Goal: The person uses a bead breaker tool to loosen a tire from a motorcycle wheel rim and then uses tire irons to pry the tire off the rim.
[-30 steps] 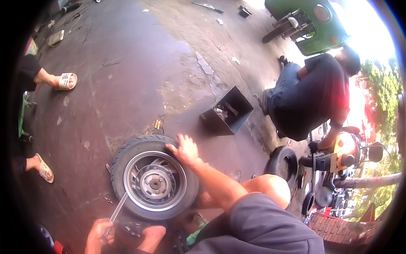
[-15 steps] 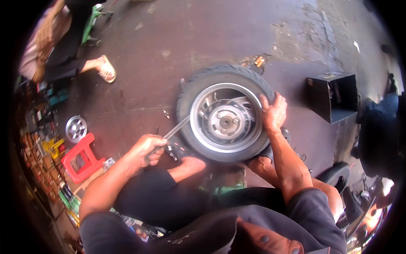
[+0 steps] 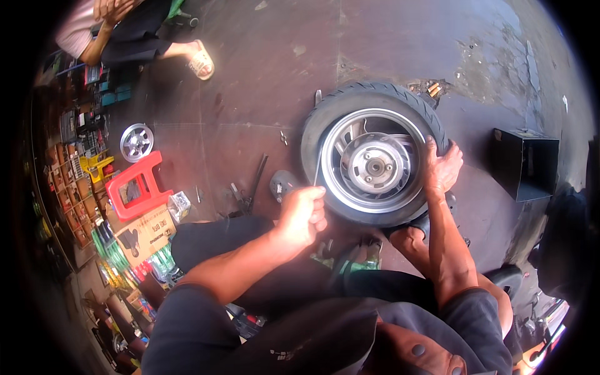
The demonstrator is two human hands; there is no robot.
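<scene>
A scooter wheel lies on the floor before me, its black tire (image 3: 317, 134) around a silver alloy rim (image 3: 369, 209) with a hub at the centre. My left hand (image 3: 299, 215) is closed in a fist beside the tire's near left edge. From it a thin metal tire lever (image 3: 319, 167) runs up to the rim's left lip; most of its length is hidden or foreshortened. On the far side of the wheel, my right hand (image 3: 442, 167) grips the tire, its thumb by the rim and its fingers over the outer tread.
A red plastic stool (image 3: 139, 187), a silver wheel-shaped part (image 3: 136, 142) and a cardboard box (image 3: 147, 234) are at left. Small tools (image 3: 244, 197) lie left of the wheel. A black open box (image 3: 525, 164) stands right. Someone's sandalled foot (image 3: 200, 61) shows far left.
My left fist has come in closer to the tire, and the lever has swung from slanting outward to nearly along the rim. My right hand keeps its hold. The whole view has shifted.
</scene>
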